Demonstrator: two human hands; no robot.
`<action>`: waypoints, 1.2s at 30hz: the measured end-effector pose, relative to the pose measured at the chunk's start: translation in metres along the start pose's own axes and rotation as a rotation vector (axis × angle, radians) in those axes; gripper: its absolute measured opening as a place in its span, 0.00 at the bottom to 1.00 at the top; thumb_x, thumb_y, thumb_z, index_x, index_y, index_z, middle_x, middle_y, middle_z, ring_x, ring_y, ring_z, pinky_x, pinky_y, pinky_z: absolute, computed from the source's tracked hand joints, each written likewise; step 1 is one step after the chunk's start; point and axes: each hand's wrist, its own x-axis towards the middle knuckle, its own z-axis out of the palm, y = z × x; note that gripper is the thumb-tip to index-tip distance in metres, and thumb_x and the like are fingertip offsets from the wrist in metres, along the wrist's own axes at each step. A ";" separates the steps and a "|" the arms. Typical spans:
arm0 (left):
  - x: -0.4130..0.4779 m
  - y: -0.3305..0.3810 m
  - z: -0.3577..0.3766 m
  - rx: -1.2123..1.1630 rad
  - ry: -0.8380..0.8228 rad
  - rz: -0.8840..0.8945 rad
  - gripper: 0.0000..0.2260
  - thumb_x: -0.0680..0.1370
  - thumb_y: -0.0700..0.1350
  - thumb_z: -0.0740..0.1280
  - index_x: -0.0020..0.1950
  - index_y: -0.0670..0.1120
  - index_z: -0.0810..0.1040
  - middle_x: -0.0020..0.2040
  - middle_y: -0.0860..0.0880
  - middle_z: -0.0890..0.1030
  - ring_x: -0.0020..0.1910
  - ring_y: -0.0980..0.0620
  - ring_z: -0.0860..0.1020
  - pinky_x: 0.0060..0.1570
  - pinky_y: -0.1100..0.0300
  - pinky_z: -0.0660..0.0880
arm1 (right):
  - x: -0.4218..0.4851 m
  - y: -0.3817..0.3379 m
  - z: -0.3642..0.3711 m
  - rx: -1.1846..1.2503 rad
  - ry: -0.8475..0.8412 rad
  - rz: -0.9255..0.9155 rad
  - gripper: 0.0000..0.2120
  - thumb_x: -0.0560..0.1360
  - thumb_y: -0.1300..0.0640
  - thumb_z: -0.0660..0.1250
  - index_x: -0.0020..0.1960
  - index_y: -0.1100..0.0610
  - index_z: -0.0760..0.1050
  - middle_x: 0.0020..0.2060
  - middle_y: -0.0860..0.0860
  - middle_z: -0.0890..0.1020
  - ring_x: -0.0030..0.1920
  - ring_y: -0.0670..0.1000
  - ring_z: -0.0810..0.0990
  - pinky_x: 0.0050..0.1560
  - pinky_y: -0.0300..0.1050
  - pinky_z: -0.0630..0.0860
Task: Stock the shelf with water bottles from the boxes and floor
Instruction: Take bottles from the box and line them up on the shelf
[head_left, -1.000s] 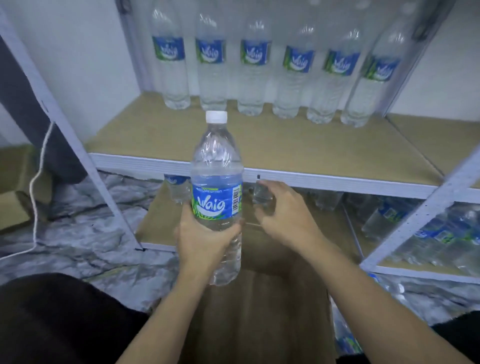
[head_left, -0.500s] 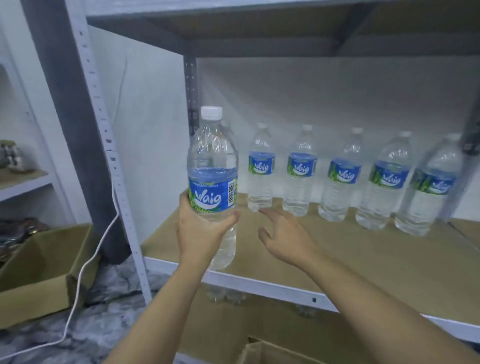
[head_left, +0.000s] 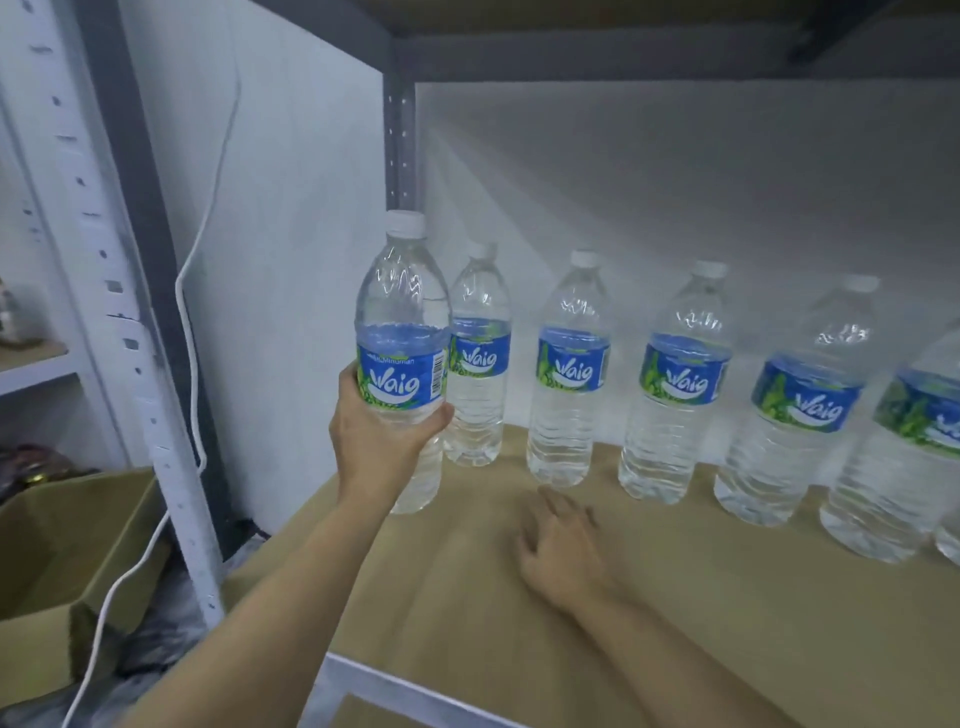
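Note:
My left hand grips a clear water bottle with a white cap and a blue label, upright, just above the left end of the tan shelf board. It is at the left end of a row of several matching bottles standing along the back of the shelf, close beside the first one. My right hand hovers low over the shelf board in front of the row, fingers loosely spread and holding nothing.
A grey metal upright of the rack stands at the left with a white cable hanging beside it. An open cardboard box sits on the floor at lower left. Another shelf board runs overhead.
The view rose from the box to the shelf. My left hand carried the bottle up and back toward the row's left end. My right hand came out of the box empty and moved over the shelf.

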 end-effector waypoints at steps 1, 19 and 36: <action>0.007 -0.006 0.004 0.005 0.000 0.004 0.39 0.58 0.48 0.84 0.64 0.48 0.70 0.54 0.54 0.80 0.51 0.56 0.79 0.50 0.64 0.73 | 0.000 0.003 0.007 -0.007 0.036 -0.003 0.25 0.80 0.45 0.55 0.75 0.50 0.63 0.75 0.47 0.65 0.75 0.49 0.60 0.74 0.50 0.53; 0.097 -0.081 0.052 -0.006 -0.074 -0.022 0.38 0.60 0.46 0.83 0.65 0.49 0.68 0.55 0.54 0.78 0.53 0.53 0.78 0.53 0.60 0.74 | 0.001 0.007 0.026 -0.065 0.178 0.046 0.24 0.67 0.40 0.58 0.51 0.51 0.84 0.50 0.43 0.85 0.54 0.45 0.83 0.53 0.45 0.78; 0.109 -0.098 0.065 -0.091 -0.111 -0.013 0.38 0.62 0.46 0.82 0.67 0.54 0.67 0.55 0.59 0.77 0.52 0.63 0.77 0.49 0.70 0.71 | -0.003 0.000 0.019 -0.104 0.143 0.123 0.26 0.67 0.39 0.58 0.51 0.54 0.84 0.51 0.45 0.85 0.53 0.47 0.83 0.52 0.47 0.81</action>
